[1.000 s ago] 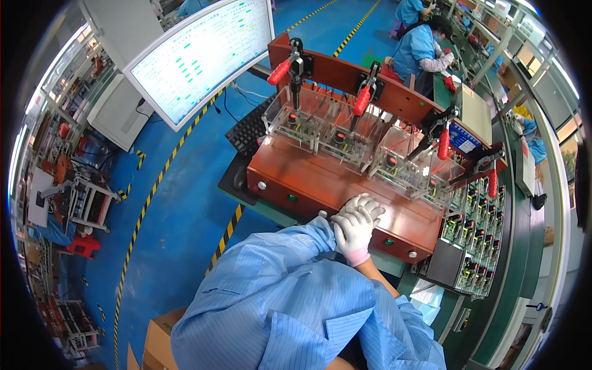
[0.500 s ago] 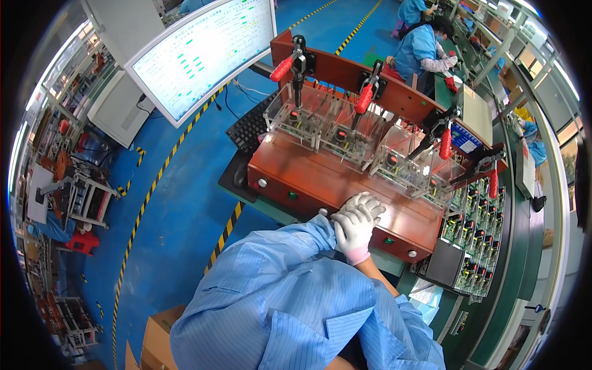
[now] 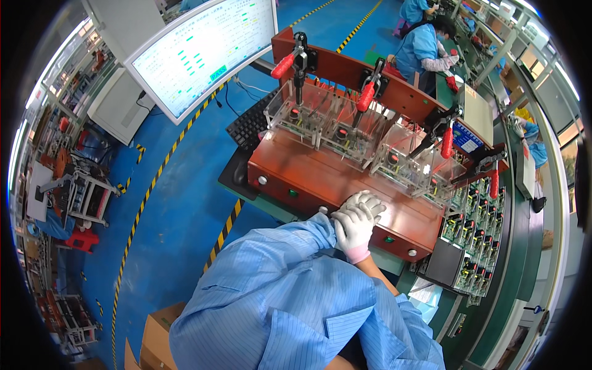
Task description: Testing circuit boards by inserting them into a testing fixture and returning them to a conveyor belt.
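White-gloved left hand (image 3: 364,201) and right hand (image 3: 354,227) stacked together on the red-brown test fixture (image 3: 320,179), four red-handled clamps (image 3: 366,97) over clear nests, monitor (image 3: 203,52) behind, black keyboard (image 3: 250,123), tray of circuit boards (image 3: 478,237) to the right, blue floor (image 3: 179,203)

Both forearms, in blue sleeves, come up from the near edge and meet at the middle. The right hand (image 3: 354,228) in a white glove lies over the left hand (image 3: 362,201), also gloved, fingers curled and clasped together, resting low.
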Motion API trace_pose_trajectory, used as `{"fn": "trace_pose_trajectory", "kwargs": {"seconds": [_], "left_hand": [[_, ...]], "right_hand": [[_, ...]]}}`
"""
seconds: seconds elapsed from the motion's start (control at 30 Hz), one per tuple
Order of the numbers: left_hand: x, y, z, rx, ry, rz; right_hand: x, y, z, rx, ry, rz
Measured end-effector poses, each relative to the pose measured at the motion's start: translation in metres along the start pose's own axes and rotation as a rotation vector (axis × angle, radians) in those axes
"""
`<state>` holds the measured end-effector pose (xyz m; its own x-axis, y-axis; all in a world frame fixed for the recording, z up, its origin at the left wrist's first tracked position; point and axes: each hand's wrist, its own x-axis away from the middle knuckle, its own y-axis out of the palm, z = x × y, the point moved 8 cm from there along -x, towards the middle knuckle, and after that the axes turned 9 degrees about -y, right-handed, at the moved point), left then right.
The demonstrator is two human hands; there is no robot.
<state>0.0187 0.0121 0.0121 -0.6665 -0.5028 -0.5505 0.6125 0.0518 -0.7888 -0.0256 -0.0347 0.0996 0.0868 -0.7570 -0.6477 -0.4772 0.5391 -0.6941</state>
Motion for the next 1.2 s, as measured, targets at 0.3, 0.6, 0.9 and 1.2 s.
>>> {"fn": "trace_pose_trajectory", "kwargs": {"seconds": [0.3,0.6,0.9,1.2], "left_hand": [[-0.004,-0.007,0.003,-0.017,0.031,-0.102],[0.003,-0.019,-0.011,0.368,0.001,-0.206],[0.024,-0.144,-0.152,0.402,-0.395,-0.242],[0.037,-0.172,-0.205,-0.006,-0.464,-0.444]], "right_hand": [[0.000,-0.001,-0.001,0.021,-0.015,-0.013],[-0.011,-0.001,0.005,-0.210,0.081,-0.033],[-0.066,-0.041,0.034,-0.502,0.359,0.028],[-0.192,-0.086,0.032,-0.121,-0.002,0.525]]}}
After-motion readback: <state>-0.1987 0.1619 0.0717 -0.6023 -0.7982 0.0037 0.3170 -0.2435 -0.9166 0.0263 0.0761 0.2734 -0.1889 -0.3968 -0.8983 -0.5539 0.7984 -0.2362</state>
